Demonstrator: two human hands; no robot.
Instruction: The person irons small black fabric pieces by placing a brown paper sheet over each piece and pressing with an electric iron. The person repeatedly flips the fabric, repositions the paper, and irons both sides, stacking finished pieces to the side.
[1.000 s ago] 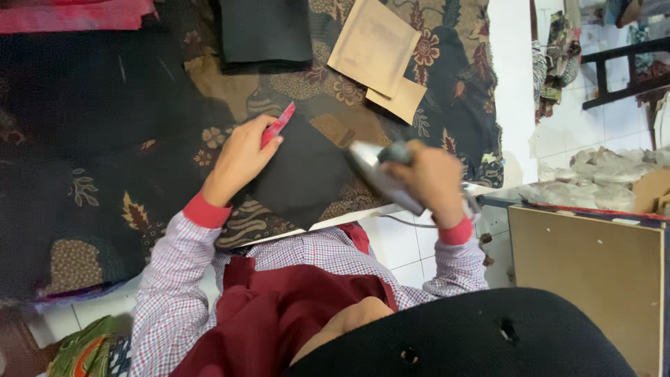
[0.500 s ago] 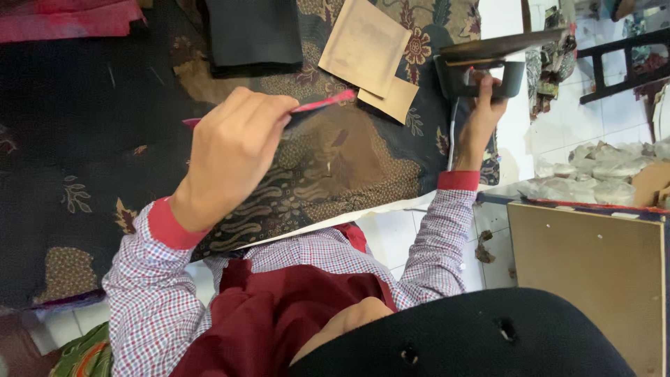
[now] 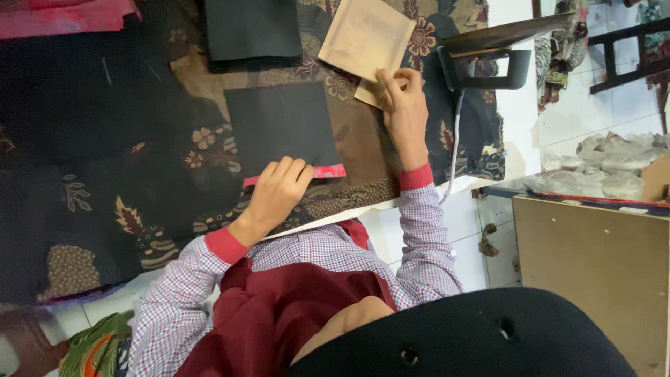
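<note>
A black square of fabric point(image 3: 283, 127) lies flat on the patterned batik cloth point(image 3: 98, 209) that covers the surface, a red strip point(image 3: 317, 172) running along its near edge. The left hand point(image 3: 277, 190) rests at the square's 6 o'clock, fingers together and pressed flat on the red strip, pinning it down. The right hand point(image 3: 399, 105) is at the square's 3 o'clock, apart from it, its fingertips curled onto the corner of a small tan card point(image 3: 368, 94), which peeks out from under a larger tan card point(image 3: 366, 36); whether it pinches the card or only presses it cannot be told.

At the square's 12 o'clock sits a folded stack of black fabric point(image 3: 252, 31), just clear of it. At 2 o'clock, beyond the right hand, an iron point(image 3: 488, 52) stands tipped up on its heel, its cord point(image 3: 453, 146) trailing down past the right wrist to the surface edge. A red cloth point(image 3: 66, 15) lies at 10 o'clock, well apart.

Counted: one black square, one red strip, two tan cards, one black stack, one iron.
</note>
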